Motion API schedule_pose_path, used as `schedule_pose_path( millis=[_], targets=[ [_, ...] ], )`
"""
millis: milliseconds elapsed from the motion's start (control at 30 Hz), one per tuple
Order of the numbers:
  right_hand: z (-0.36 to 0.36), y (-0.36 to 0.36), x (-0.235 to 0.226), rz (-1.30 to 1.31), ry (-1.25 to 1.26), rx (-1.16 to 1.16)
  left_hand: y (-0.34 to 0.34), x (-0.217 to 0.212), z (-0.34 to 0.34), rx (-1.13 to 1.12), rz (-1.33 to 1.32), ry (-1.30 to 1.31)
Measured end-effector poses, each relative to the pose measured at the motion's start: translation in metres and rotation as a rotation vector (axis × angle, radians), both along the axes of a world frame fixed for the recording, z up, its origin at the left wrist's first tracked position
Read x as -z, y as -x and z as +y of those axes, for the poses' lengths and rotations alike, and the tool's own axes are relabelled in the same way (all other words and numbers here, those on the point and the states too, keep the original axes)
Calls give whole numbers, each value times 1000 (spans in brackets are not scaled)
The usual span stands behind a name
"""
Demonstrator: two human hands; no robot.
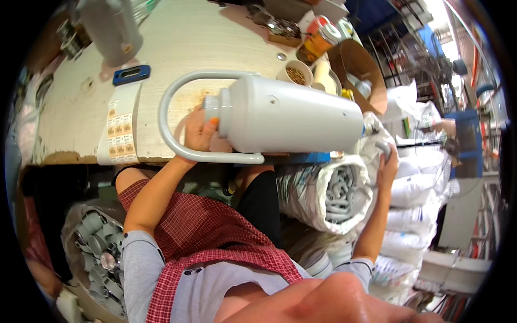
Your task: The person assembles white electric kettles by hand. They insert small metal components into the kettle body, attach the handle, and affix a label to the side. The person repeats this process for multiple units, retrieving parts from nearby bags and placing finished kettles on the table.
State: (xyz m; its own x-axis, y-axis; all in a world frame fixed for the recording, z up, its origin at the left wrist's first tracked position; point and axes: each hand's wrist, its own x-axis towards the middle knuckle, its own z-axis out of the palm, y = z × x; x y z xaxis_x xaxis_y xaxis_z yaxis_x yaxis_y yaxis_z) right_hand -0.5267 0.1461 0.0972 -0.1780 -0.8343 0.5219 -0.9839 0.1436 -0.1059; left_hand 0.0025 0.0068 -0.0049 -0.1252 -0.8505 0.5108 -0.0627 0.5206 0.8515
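Pale, worn bench (167,32) runs along the far side of the work, with crowded racks and white sacks (409,212) filling the space off to the right of the grey canister (296,116), which is the landmark here. That canister lies on its side across the bench's near edge, neck to the left, base to the right; whether the bench bears its weight, I cannot tell.

At its neck, the left hand (199,133) has a closed grip, holding it from inside the hoop handle (163,116). Beyond its base, the right hand (388,164) has a narrow grip on a curved grey piece (383,148), whose full shape is hidden.

Just nearer the person than the canister's base is an open sack of grey parts (328,199). On its far side are a cup of small brass-coloured fasteners (295,74) and an orange jar (318,44); left of its neck lie a label strip (120,129) and a blue tool (131,75).

To do this well, I judge, the neck wants a firm, even hold, since a round body could roll off the edge. Pinching the grey piece by its middle should leave its ends clear, and lifting it wide of the canister should spare the smooth surface a scratch.
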Motion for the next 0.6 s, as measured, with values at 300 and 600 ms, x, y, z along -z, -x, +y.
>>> schedule_pose_path(
  millis=[300,600],
  targets=[
    [-131,-287,-126,227,-236,-891,1,-7,-5,12,-50,222],
    [-144,-294,-121,283,-302,-937,1,-6,-9,-59,-33,297]
  ],
)
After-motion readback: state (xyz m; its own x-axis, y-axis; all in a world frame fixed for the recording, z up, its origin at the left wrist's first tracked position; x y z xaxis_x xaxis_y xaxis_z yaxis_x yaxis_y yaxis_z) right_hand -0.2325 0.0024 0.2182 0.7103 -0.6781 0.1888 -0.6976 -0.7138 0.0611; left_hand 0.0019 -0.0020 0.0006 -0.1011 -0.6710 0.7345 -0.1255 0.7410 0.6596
